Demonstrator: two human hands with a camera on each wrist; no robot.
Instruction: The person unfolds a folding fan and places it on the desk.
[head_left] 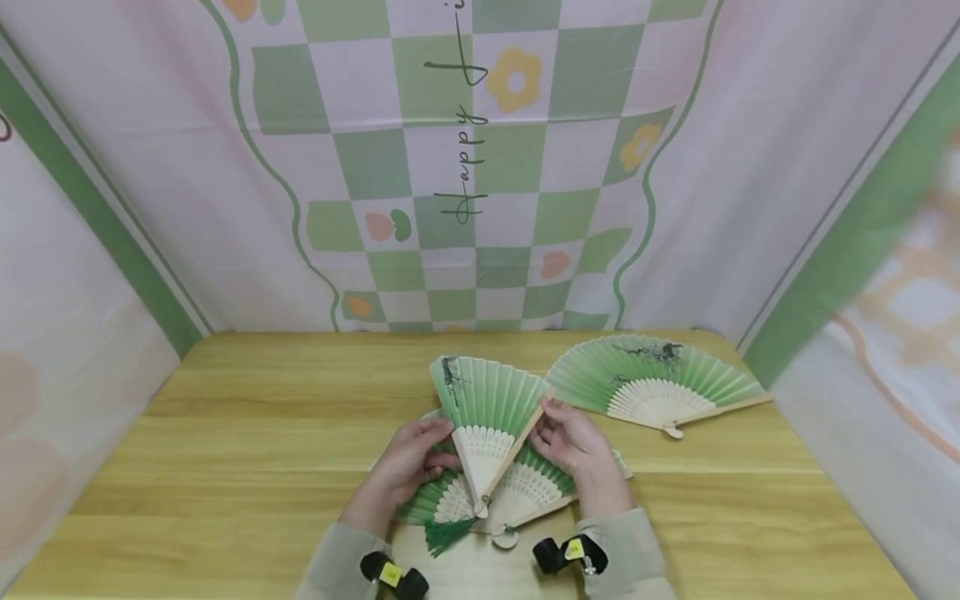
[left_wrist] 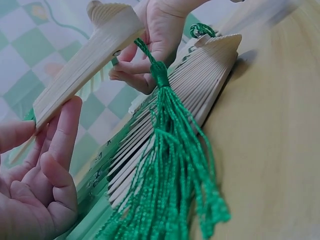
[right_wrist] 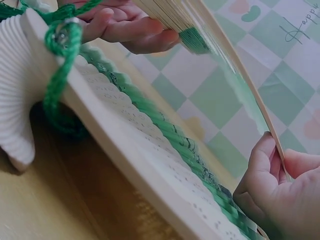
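A partly spread green folding fan with pale ribs is held up over the table. My left hand pinches its left edge between thumb and fingers, and my right hand pinches the outer stick on its right. From the pivot hangs a green tassel. Beneath lies a second spread fan, partly covered by the held fan and my hands; its pale pivot end and knotted green cord show close in the right wrist view.
A third spread green fan with a dark branch print lies at the back right of the wooden table. Behind the table hangs a checkered cloth, with more cloth at both sides.
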